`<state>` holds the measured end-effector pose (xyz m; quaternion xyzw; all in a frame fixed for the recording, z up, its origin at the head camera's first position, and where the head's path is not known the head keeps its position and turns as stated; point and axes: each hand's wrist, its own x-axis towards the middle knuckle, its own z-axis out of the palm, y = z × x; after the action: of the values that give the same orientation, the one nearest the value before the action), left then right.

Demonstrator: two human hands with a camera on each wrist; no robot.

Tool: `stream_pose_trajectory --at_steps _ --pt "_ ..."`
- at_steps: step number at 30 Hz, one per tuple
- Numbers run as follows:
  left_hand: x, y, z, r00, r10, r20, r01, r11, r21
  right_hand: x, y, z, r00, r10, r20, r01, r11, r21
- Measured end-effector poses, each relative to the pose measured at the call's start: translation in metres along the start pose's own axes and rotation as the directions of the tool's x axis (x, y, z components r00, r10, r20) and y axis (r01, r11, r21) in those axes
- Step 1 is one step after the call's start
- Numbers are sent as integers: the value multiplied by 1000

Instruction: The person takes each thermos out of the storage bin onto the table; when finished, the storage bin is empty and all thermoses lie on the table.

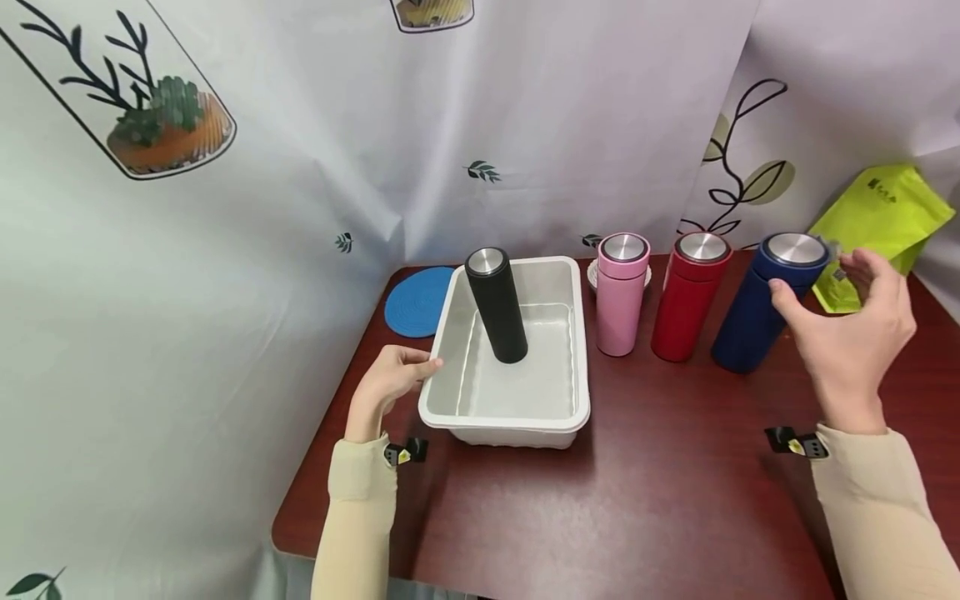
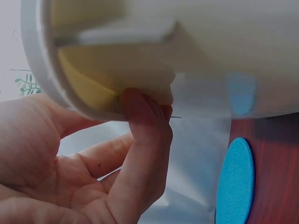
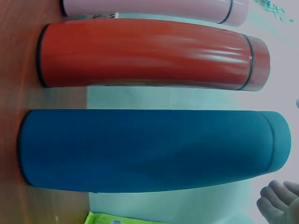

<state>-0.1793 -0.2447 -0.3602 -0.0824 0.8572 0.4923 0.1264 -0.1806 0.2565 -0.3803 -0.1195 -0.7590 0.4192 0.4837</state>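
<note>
My left hand (image 1: 393, 379) pinches the left rim of a white plastic tub (image 1: 517, 422), thumb on top and fingers curled beneath the rim, as the left wrist view shows. Inside the tub stands a black thermos flask (image 1: 498, 308) with a silver-topped lid. My right hand (image 1: 855, 333) is beside a blue thermos flask (image 1: 757, 308), thumb and fingers spread apart around the level of its lid. The right wrist view shows fingertips (image 3: 275, 198) apart from the blue flask. A red thermos flask (image 1: 686, 304) and a pink one (image 1: 621, 304) stand upright to its left.
Behind the tub's left side lies a round blue mat (image 1: 415, 302). A white object (image 1: 592, 273) is partly hidden behind the pink flask. A lime-green pouch (image 1: 877, 212) leans on the curtain at the back right. Everything rests on a dark red table (image 1: 660, 483).
</note>
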Motion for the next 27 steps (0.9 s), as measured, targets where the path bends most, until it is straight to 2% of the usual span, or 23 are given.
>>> stream_pose_trajectory --at_steps 4,14,23,27 --pt "0 1 -1 1000 7 2 -7 1000 -4 1 -6 -3 999 -32 -39 34 997 64" --pt "0 1 0 1000 -5 -7 5 1000 -9 -6 -27 0 998 -20 -54 29 986 164" --pt "1 2 0 1000 -9 -24 9 1000 7 -17 -41 12 998 -59 -14 61 936 347" --pt "1 2 0 1000 -7 -11 7 1000 -13 -25 -51 16 998 -49 25 36 918 396"
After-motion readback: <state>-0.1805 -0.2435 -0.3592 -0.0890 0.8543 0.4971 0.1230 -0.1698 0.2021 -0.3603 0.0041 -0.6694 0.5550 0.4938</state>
